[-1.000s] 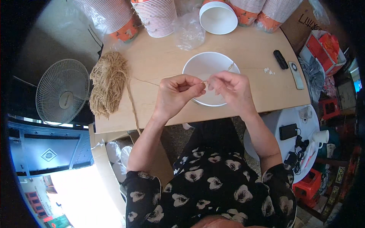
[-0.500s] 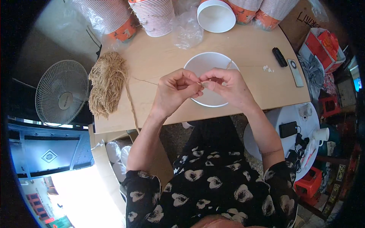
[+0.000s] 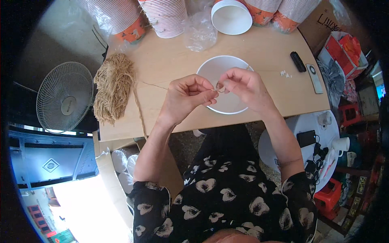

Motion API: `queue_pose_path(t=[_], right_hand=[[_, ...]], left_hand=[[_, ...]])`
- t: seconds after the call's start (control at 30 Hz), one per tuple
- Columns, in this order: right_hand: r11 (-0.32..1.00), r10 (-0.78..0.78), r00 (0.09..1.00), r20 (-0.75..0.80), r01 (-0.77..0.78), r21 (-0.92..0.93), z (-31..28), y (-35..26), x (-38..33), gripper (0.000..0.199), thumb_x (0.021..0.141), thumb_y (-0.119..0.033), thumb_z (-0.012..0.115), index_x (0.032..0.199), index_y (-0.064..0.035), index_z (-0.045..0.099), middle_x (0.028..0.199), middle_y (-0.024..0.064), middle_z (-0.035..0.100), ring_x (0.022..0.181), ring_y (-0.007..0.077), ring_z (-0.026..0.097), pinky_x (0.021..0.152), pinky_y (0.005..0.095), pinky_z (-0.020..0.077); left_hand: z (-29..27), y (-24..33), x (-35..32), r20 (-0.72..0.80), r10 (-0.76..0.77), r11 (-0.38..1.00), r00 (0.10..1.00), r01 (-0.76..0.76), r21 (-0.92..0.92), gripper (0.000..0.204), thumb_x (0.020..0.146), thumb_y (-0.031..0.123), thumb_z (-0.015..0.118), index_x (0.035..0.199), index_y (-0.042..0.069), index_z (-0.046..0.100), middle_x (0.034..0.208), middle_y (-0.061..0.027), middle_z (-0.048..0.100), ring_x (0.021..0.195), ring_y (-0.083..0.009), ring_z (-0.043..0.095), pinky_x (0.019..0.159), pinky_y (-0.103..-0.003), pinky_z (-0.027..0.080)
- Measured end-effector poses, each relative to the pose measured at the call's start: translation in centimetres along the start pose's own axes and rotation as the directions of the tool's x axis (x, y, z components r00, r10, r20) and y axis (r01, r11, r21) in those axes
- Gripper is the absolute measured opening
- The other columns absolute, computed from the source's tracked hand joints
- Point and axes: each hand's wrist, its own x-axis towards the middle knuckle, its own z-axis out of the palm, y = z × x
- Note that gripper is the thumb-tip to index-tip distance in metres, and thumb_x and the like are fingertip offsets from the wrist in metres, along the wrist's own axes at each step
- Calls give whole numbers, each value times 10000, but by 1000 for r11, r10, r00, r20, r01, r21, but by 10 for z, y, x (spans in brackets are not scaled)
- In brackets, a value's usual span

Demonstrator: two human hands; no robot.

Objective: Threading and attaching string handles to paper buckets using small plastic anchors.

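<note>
A strand of tan twine (image 3: 152, 85) runs from a thick shaggy bundle of twine (image 3: 112, 87) on the left of the table to my left hand (image 3: 188, 95). The left thumb and index finger pinch it. Just to the right, my right hand (image 3: 249, 91) is curled, its thumb and fingertips close together at the short bit of twine past the left fingertips. How firmly the right fingers grip it is hard to see. Both hands hover over the near part of a white bowl (image 3: 227, 107), partly covering it.
Stacked paper tubs (image 3: 164, 18) and a clear plastic bag (image 3: 200, 36) line the table's back, with a tub on its side (image 3: 231, 18). Small white bits (image 3: 285, 74), a black object (image 3: 298, 61) and a grey remote (image 3: 314, 79) lie right. A fan (image 3: 65, 97) stands left.
The right fingertips have drawn slightly away from the left ones, leaving a small gap with twine showing. My left hand has barely moved and still pinches the strand.
</note>
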Motion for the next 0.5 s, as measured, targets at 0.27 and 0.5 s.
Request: queue_pose_path(t=[0.27,0.5], right_hand=[[978,28,993,111,-4,-210,-1,-15,-3,202,955,-122,667,1082,36,662,982,32,695,901,81,621,806,250,503],[992,-27,993,111,40,-117,5,-12,-3,145,998,-137,605,980,6,627,899,-4,644,842,62,593,788,238,483]], left_hand=[[-1,2,1,9,-1,1000,1000,1,9,108,890,7,719,979,-15,663,907,-119,734,777,-153,719,698,-250,592],[-3,4,1,42,-35,998,999,36,-42,201,907,-5,698,1097,-39,639,980,-136,731,828,-155,716,757,-259,596]])
